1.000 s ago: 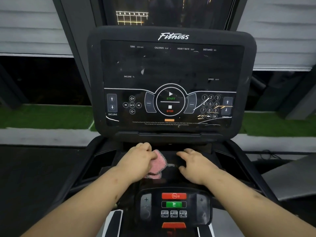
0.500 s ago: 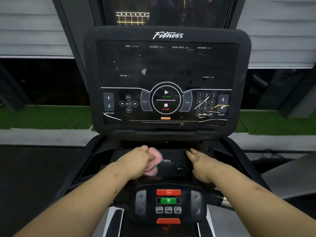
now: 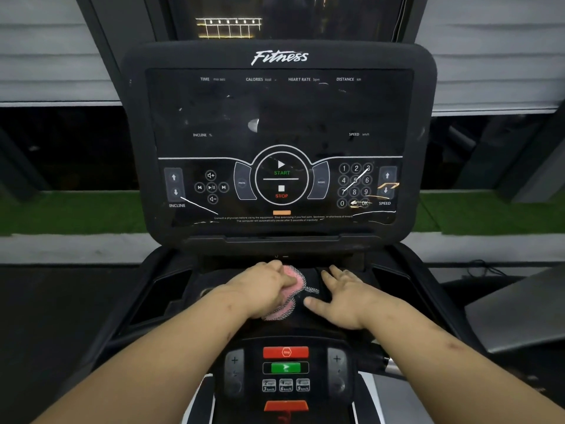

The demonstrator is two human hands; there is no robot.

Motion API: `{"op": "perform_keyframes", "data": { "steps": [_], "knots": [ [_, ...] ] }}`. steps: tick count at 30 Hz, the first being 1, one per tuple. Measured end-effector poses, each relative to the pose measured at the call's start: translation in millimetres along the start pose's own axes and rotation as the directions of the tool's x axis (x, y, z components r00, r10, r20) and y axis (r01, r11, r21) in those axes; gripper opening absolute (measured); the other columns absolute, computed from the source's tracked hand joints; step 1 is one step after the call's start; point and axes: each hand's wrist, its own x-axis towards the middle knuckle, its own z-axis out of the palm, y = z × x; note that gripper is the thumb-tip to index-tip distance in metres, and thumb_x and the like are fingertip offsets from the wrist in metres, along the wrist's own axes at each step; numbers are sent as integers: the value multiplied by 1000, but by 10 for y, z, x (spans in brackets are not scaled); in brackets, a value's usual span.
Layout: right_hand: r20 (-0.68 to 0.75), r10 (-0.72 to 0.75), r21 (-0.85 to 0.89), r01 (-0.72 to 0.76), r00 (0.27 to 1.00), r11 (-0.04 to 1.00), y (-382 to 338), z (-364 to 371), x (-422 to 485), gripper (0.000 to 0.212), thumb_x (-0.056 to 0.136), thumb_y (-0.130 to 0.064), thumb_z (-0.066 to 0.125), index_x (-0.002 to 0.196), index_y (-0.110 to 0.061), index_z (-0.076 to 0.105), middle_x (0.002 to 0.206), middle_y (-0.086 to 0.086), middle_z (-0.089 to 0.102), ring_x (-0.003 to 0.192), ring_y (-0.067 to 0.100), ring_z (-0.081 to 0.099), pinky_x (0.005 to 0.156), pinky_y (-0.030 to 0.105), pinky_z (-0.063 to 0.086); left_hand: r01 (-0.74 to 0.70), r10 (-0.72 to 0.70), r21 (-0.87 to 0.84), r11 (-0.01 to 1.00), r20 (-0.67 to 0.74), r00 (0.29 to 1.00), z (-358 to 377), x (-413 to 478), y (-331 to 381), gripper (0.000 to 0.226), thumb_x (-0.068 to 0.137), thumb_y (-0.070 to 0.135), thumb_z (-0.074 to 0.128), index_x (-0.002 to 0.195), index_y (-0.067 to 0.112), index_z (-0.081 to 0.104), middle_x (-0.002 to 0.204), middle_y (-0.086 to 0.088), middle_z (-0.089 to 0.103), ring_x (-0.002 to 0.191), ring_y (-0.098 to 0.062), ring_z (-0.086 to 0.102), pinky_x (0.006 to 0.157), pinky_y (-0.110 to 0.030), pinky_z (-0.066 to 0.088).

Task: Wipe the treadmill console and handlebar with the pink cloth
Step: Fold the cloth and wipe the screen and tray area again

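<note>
The black treadmill console (image 3: 278, 117) fills the upper middle, its dark screen marked with smudges and scratches. Below it lies a glossy black tray (image 3: 308, 324). My left hand (image 3: 263, 289) grips the bunched pink cloth (image 3: 293, 283) and presses it on that tray. My right hand (image 3: 342, 296) lies flat on the tray just right of the cloth, fingers spread. A small control panel (image 3: 286, 371) with red and green buttons sits between my forearms. Part of the metal handlebar (image 3: 393, 365) shows under my right forearm.
Cup recesses (image 3: 171, 286) flank the tray on both sides. Beyond the console is a dark window, a strip of green turf (image 3: 61, 212) and a pale ledge. A grey surface (image 3: 519, 313) sits at the right.
My left hand has slid the pink cloth slightly away from me on the tray. My right hand has flattened and spread its fingers beside the cloth.
</note>
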Motion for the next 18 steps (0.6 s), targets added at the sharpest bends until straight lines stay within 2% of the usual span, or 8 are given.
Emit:
{"op": "perform_keyframes", "data": {
  "steps": [6,12,18],
  "knots": [
    [110,-38,27,35,993,999,111,-64,-97,121,78,-93,46,166,-27,-3,172,-4,-18,158,20,-15,130,47,5,-36,35,27,999,33,999,-30,-238,-204,49,106,43,52,154,41,45,136,2,46,124,-22,51,107,-38,44],
    [135,-46,39,41,990,998,135,-46,-79,123,77,-93,48,165,-27,-6,171,-3,-20,158,21,-17,129,49,4,-45,45,48,998,14,999,9,-172,-74,48,107,45,47,154,38,46,134,-1,47,125,-25,48,108,-41,43],
    [141,-48,19,46,989,999,135,-44,-44,123,77,-93,48,165,-26,-6,171,-1,-20,157,23,-19,129,51,4,-132,129,70,989,38,991,-92,122,339,48,107,42,49,154,37,45,137,-4,47,125,-28,48,103,-40,42]
  ]
}}
